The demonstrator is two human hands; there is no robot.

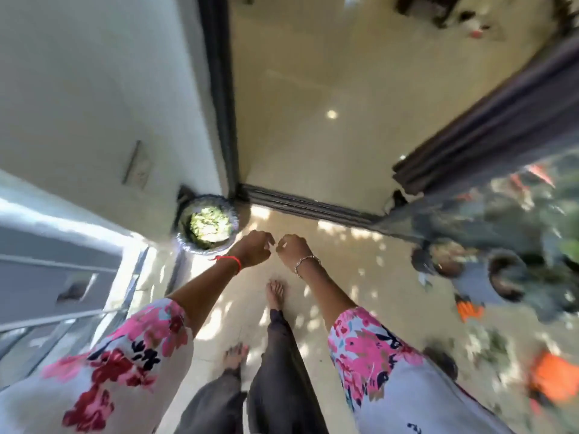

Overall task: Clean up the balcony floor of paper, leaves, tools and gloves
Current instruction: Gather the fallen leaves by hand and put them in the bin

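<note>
My left hand (pixel 254 248) and my right hand (pixel 293 250) hang side by side over the cream balcony floor (pixel 341 277), fingertips almost touching, fingers loosely curled with nothing visible in them. Just left of my left hand stands a round bin (pixel 206 225) lined with a dark bag and holding green leaves. Far to the right, orange gloves (pixel 553 375) and a smaller orange item (pixel 469 311) lie on the floor among scattered leaves (pixel 488 343). The picture is blurred by motion.
Dark plant pots (pixel 504 277) stand at the right by a glass panel. A sliding door track (pixel 300 205) leads into a room ahead. A white wall (pixel 94 104) and a railing (pixel 62 324) lie to the left. My bare feet stand below my hands.
</note>
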